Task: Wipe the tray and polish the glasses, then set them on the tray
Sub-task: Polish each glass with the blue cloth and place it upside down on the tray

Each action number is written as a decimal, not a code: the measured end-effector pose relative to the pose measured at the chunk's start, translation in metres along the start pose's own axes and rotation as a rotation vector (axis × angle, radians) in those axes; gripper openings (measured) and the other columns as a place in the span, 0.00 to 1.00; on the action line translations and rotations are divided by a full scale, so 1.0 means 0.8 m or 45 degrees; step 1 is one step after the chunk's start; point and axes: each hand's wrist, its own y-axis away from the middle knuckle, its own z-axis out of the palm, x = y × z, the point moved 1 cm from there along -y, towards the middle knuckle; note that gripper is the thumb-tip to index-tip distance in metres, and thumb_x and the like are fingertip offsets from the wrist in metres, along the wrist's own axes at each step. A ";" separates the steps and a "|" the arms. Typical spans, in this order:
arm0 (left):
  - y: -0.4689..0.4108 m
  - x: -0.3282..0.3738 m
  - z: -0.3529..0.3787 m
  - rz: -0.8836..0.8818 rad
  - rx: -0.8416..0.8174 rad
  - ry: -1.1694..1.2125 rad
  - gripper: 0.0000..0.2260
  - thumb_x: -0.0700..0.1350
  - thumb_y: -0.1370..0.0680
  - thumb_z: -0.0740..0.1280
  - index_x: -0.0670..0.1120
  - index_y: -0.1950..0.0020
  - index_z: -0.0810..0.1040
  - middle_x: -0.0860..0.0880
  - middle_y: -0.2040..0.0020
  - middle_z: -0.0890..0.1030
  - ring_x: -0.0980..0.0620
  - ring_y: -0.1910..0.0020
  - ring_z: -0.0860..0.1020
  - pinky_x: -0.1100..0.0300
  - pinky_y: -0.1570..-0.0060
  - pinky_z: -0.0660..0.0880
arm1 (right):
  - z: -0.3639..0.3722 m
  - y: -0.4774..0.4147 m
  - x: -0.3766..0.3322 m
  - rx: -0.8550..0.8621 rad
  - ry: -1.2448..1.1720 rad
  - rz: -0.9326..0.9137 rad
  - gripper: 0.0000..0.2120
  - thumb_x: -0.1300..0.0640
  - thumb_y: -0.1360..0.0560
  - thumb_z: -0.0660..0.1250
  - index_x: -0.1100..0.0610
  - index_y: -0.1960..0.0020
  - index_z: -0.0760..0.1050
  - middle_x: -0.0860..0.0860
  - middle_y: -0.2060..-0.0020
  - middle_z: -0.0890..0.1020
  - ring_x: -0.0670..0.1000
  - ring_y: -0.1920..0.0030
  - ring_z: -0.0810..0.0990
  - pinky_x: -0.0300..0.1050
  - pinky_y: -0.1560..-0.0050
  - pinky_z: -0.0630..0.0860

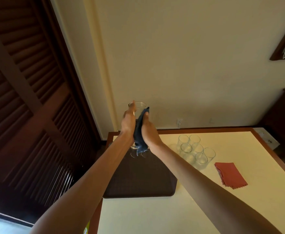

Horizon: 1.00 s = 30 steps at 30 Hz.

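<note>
Item: glass, held high, well above the tray. Left hand grips it with curled fingers; right hand fingers press the blue cloth against its side. Risk: hard rubbing may twist it loose, and it would fall on the tray below the fingers.

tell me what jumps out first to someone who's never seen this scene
The raised glass catches the eye first, held up in front of the wall by the left hand while the right hand presses a blue cloth against it. Below, a dark tray lies at the left of the table, with a cluster of empty glasses to its right and a red cloth beyond those.
</note>
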 end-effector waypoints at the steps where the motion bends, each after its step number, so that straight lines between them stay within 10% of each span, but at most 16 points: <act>1: 0.007 0.005 -0.002 0.030 -0.014 -0.014 0.32 0.72 0.23 0.63 0.49 0.32 0.77 0.46 0.39 0.82 0.45 0.41 0.81 0.46 0.36 0.78 | 0.001 0.005 0.005 0.009 0.058 -0.092 0.31 0.38 0.16 0.46 0.63 0.39 0.74 0.56 0.56 0.84 0.51 0.57 0.84 0.38 0.58 0.79; 6: 0.008 0.001 -0.006 0.048 0.007 0.044 0.22 0.63 0.17 0.60 0.47 0.37 0.80 0.45 0.44 0.85 0.45 0.44 0.82 0.49 0.45 0.81 | 0.005 0.005 -0.017 0.164 0.089 -0.577 0.17 0.46 0.15 0.54 0.59 0.35 0.65 0.54 0.50 0.81 0.50 0.54 0.84 0.36 0.61 0.79; 12: 0.013 0.011 0.002 0.109 -0.014 0.033 0.26 0.68 0.17 0.54 0.52 0.43 0.84 0.47 0.48 0.87 0.45 0.44 0.84 0.46 0.41 0.80 | -0.010 -0.028 -0.044 0.134 -0.056 -0.218 0.35 0.34 0.17 0.45 0.60 0.48 0.79 0.57 0.57 0.84 0.54 0.59 0.83 0.43 0.62 0.74; 17: -0.004 0.014 -0.003 0.047 0.089 0.021 0.41 0.84 0.43 0.66 0.58 0.41 0.84 0.46 0.34 0.79 0.43 0.40 0.82 0.42 0.37 0.79 | -0.001 -0.014 -0.031 0.042 0.029 -0.076 0.34 0.37 0.16 0.43 0.58 0.48 0.81 0.56 0.56 0.85 0.53 0.55 0.84 0.43 0.57 0.76; 25: 0.003 0.012 -0.002 0.090 0.018 0.127 0.23 0.64 0.17 0.61 0.48 0.39 0.82 0.44 0.46 0.86 0.45 0.46 0.84 0.50 0.44 0.82 | 0.012 -0.006 -0.031 0.198 0.212 -0.573 0.16 0.46 0.15 0.55 0.58 0.38 0.67 0.54 0.52 0.80 0.52 0.55 0.82 0.43 0.60 0.79; 30: 0.004 0.014 0.006 0.077 0.014 0.049 0.27 0.67 0.16 0.55 0.49 0.31 0.76 0.43 0.43 0.85 0.43 0.45 0.84 0.42 0.41 0.81 | -0.007 -0.036 -0.046 0.161 0.072 -0.284 0.32 0.35 0.18 0.48 0.62 0.41 0.74 0.56 0.54 0.83 0.52 0.57 0.83 0.45 0.57 0.81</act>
